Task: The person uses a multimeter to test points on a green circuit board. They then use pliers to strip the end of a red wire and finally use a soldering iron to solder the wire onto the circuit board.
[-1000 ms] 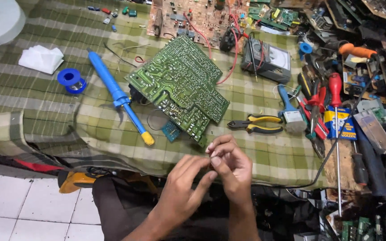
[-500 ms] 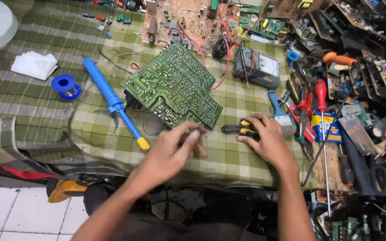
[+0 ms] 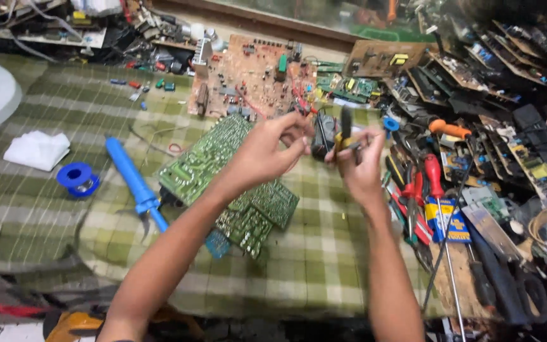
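Yellow-handled pliers point(image 3: 345, 134) in right hand point(image 3: 361, 166)

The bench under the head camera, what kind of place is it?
Most likely an electronics repair workbench. A green circuit board lies on a checked cloth beside a blue desoldering pump, and screwdrivers and loose boards crowd the edges. The right hand holds small yellow-handled pliers.

Before you, a green printed circuit board point(image 3: 223, 174) lies on the green checked cloth point(image 3: 324, 266) (a blue plastic desoldering pump point(image 3: 135, 183) just beside it); a blue solder spool point(image 3: 78, 178) and white folded tissue point(image 3: 36, 150) sit farther left.
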